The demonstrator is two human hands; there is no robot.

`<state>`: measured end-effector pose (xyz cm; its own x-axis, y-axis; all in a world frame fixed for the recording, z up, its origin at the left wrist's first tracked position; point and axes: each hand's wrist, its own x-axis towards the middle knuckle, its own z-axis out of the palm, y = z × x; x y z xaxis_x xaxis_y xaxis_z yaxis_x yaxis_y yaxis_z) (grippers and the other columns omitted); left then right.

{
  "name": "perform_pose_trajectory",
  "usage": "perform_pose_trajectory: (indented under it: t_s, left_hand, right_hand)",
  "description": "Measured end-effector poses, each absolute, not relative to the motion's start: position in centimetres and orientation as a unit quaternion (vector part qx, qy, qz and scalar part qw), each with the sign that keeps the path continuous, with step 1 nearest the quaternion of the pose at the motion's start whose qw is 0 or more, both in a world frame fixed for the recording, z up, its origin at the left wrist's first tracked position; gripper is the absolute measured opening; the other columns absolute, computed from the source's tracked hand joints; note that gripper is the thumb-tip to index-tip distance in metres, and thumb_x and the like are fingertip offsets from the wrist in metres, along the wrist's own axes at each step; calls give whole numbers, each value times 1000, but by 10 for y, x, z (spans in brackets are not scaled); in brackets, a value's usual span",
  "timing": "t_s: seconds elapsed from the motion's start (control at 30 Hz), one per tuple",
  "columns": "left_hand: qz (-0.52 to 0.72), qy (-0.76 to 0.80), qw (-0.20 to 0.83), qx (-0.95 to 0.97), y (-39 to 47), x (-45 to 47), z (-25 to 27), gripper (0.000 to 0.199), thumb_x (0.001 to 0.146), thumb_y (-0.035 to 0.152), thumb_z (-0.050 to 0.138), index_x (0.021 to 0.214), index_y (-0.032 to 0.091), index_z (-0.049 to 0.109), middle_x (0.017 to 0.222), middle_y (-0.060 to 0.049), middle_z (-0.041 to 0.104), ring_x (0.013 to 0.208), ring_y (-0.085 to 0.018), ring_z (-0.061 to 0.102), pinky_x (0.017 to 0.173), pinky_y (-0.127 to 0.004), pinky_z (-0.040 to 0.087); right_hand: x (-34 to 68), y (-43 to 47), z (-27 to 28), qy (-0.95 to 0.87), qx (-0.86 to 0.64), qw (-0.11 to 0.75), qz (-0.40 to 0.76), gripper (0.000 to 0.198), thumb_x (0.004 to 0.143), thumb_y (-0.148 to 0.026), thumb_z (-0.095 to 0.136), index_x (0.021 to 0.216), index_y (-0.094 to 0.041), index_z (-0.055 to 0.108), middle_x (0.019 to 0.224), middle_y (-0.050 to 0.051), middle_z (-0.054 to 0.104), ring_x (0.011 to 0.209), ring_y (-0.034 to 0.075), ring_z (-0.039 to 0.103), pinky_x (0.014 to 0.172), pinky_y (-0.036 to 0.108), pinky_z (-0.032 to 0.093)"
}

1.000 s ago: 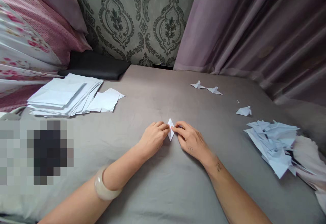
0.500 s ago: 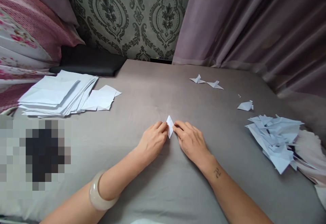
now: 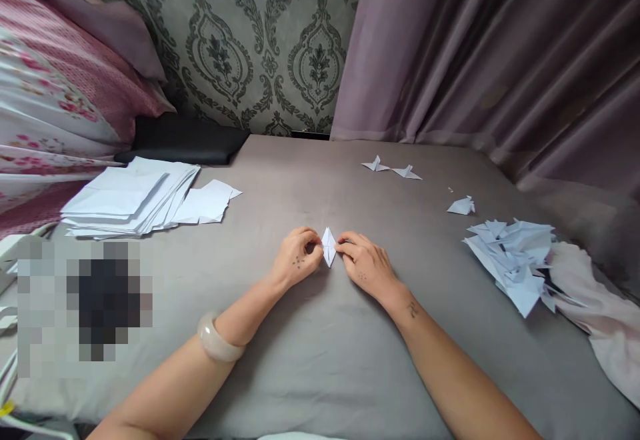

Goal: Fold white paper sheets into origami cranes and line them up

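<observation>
A small white folded paper [image 3: 329,248], an upright narrow diamond with a crease across its middle, is between my two hands on the grey cloth surface. My left hand [image 3: 297,257] is closed at its left corner, thumb and index finger curved into a ring with the tips by the paper. On the other side, my right hand [image 3: 367,263] has its thumb and fingertips together on the right corner. The exact grip of the fingertips is too small to make out fully.
Stacked white sheets [image 3: 117,193] lie at the left beside torn paper pieces [image 3: 205,201]. A heap of folded papers [image 3: 515,253] sits at the right, near a pale cloth [image 3: 575,280]. Two small folded paper birds [image 3: 406,172] and another folded piece [image 3: 463,206] lie farther back.
The view has tilted up a little and shifted. My left thumb and index finger have bowed apart into a ring, and the folded paper looks slightly wider. My right hand stays at its right side.
</observation>
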<state>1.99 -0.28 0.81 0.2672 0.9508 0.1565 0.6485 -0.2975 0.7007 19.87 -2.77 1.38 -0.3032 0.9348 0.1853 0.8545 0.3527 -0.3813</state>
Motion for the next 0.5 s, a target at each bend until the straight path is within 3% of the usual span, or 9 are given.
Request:
perform_pose_trajectory:
  t_s: [0.13, 0.27, 0.4, 0.5]
  left_hand:
    - [297, 571, 305, 701, 2, 23, 7, 13, 78, 27, 57, 74, 16, 62, 88, -6, 58, 76, -16, 55, 70, -29, 46]
    - [307, 556, 336, 696, 3, 21, 2, 11, 75, 27, 62, 75, 16, 64, 92, -6, 55, 79, -15, 53, 72, -29, 44]
    - [369, 526, 399, 655, 4, 19, 2, 15, 74, 32, 64, 74, 17, 64, 85, -3, 57, 74, -13, 52, 68, -26, 42]
    - [438, 487, 444, 612, 2, 19, 6, 19, 75, 37, 65, 77, 17, 63, 92, -4, 62, 79, -14, 55, 67, -24, 42]
  right_hand:
    - [199, -23, 6, -753, -583, 255, 165, 34, 79, -7, 44, 88, -27, 70, 104, -2, 66, 81, 13, 61, 67, 26, 43]
    - [200, -17, -1, -716, -585, 319, 207, 32, 76, -8, 43, 82, -24, 69, 97, -1, 68, 74, 13, 60, 67, 26, 44]
    - [200, -14, -2, -651, -600, 399, 238, 25, 73, -12, 46, 85, -20, 66, 87, 2, 68, 69, 13, 60, 67, 26, 46]
    - [198, -15, 3, -604, -595, 453, 276, 19, 73, -17, 49, 84, -18, 64, 83, 3, 67, 69, 14, 61, 63, 26, 47]
